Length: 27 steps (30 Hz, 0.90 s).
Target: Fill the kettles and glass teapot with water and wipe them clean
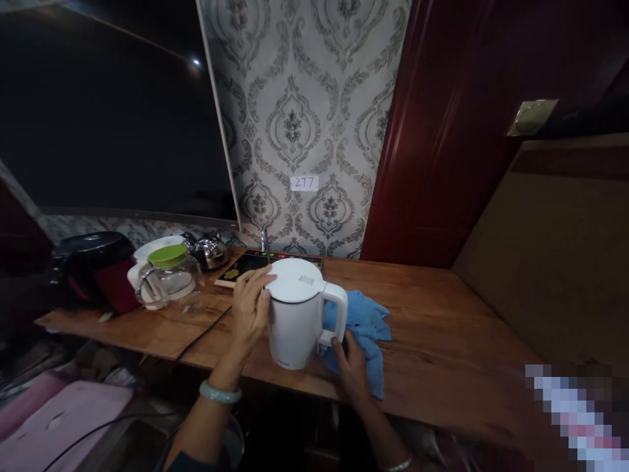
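**At the tabletop [432, 308], a white kettle [293, 334] between left hand [251, 298] and right hand [350, 357]**

A wall [295, 72] covered in grey patterned paper stands behind, flanked by a dark red panel [437, 144] on the right and a large black screen [108, 118] on the left. The wood-grained tabletop runs below them. At its left end sits a black and red appliance [118, 275]; a flat black cooktop [240, 265] lies near the wall, partly hidden by the left hand and the kettle.

The white kettle is upright near the front edge, its handle to the right; whether its base touches the wood cannot be told. A crumpled blue cloth [371, 311] lies just behind and to the right, visible through the handle. Farther left are a glass pot [179, 278] with a green lid [168, 255] and, behind it, a shiny metal teapot [211, 249].

The left hand is loosely curved, fingers over the rim of the kettle's lid and thumb lower against the side, not closed around anything. The right hand grips the foot of the handle, thumb in front, other fingers partly hidden. A pale green bracelet [220, 393] circles the left wrist. A small paper label [304, 183] on the wall reads 277.
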### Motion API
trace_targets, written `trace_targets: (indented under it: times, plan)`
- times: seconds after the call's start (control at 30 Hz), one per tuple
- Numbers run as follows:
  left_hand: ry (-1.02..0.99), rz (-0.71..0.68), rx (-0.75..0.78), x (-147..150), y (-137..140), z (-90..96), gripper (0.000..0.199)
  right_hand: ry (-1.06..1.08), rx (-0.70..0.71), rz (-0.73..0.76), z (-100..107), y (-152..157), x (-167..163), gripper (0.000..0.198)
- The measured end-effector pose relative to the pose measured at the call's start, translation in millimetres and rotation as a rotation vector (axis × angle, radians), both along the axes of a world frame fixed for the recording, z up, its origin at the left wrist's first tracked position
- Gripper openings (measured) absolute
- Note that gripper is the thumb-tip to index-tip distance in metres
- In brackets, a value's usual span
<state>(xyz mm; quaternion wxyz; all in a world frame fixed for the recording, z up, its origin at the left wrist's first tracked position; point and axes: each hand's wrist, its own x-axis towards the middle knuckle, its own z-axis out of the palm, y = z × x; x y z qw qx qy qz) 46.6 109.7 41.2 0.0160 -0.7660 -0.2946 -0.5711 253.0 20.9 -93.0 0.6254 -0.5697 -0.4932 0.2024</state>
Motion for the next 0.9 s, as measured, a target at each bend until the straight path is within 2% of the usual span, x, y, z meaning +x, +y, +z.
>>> trace_targets:
  times: [0.27, 0.67, 0.8, 0.9]
  plan:
    - [0.010, 0.005, -0.019, -1.8, -2.5, -8.6, 0.033, -0.021, 0.014, -0.026, 0.1, 0.6, 0.4, 0.045]
    - [0.007, 0.018, -0.041, -0.3, -6.6, -8.9, 0.035, -0.012, 0.012, -0.010, 2.0, -0.7, 0.0, 0.045]
    - [-0.014, 0.003, -0.067, 1.2, -8.2, -17.4, 0.040, -0.021, 0.007, -0.022, 1.5, 0.3, 0.5, 0.045]
    - [-0.065, -0.009, -0.122, 4.9, -11.1, -30.4, 0.051, -0.037, 0.013, -0.036, -2.1, -0.2, -1.2, 0.045]
